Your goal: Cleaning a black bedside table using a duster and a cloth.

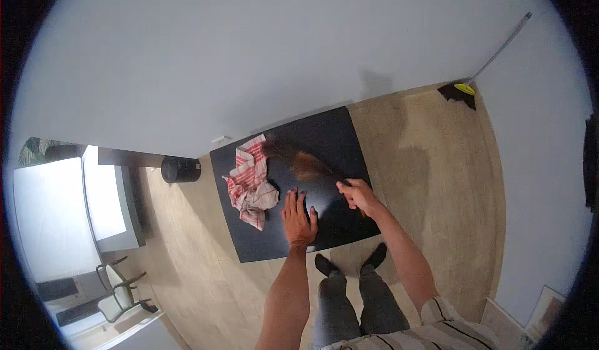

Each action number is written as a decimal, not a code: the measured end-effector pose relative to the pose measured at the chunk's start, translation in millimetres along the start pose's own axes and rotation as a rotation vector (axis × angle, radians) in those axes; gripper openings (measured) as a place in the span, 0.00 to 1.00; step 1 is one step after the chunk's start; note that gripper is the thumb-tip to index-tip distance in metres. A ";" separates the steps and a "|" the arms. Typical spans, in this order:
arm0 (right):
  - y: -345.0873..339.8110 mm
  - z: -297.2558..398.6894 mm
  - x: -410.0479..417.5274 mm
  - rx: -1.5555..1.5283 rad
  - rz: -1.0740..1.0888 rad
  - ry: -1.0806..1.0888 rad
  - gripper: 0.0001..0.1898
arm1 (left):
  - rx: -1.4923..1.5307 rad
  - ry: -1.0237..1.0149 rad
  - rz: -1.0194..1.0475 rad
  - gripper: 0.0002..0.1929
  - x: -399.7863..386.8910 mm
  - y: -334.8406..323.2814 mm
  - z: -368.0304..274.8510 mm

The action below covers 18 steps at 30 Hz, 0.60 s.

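A black rectangular table [262, 247] stands before me against the wall. My left hand [299, 219] rests palm down on its top with the fingers spread, holding nothing. My right hand [358, 194], over the table's right side, is closed around the handle of a brown brush-like tool. The tool's wide, motion-blurred end [304, 163] reaches up and left over the tabletop; its exact kind is unclear. A crumpled red-and-white checked cloth [252, 181] lies on the left part of the table, left of my left hand.
A black cylindrical bin [181, 169] stands by the wall on the left. A broom [463, 90] leans in the far right corner. At lower left is a chair [117, 289]. My feet are close to the table's near edge.
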State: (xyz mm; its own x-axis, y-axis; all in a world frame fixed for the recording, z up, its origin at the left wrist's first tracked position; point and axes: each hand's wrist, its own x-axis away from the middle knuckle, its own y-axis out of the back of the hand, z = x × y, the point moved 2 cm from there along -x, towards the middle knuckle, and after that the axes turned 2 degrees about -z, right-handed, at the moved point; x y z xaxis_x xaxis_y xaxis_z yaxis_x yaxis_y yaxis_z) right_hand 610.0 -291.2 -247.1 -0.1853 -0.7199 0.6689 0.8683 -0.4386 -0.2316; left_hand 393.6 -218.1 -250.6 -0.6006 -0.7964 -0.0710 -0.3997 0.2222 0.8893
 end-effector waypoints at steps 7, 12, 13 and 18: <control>12.9 -10.8 14.0 -0.033 0.134 -0.034 0.22 | -0.021 0.018 0.029 0.27 -1.8 0.5 -3.9; 30.9 -9.1 25.8 -0.076 -0.085 -0.024 0.20 | -0.063 0.010 0.045 0.28 -2.0 -2.6 -3.4; 34.3 -10.4 27.0 -0.172 -0.056 -0.070 0.19 | -0.064 0.004 0.050 0.28 -1.8 -3.6 -2.3; 47.6 -11.8 34.1 -0.054 -0.029 -0.042 0.19 | -0.068 -0.014 0.035 0.29 0.4 -4.8 0.3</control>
State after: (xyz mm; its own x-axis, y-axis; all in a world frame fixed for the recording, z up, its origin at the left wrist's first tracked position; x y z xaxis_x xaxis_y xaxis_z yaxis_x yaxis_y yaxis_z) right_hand 639.6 -342.9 -243.6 -0.1893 -0.6836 0.7049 0.8368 -0.4879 -0.2484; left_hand 395.1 -219.3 -255.0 -0.6236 -0.7804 -0.0451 -0.3308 0.2111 0.9198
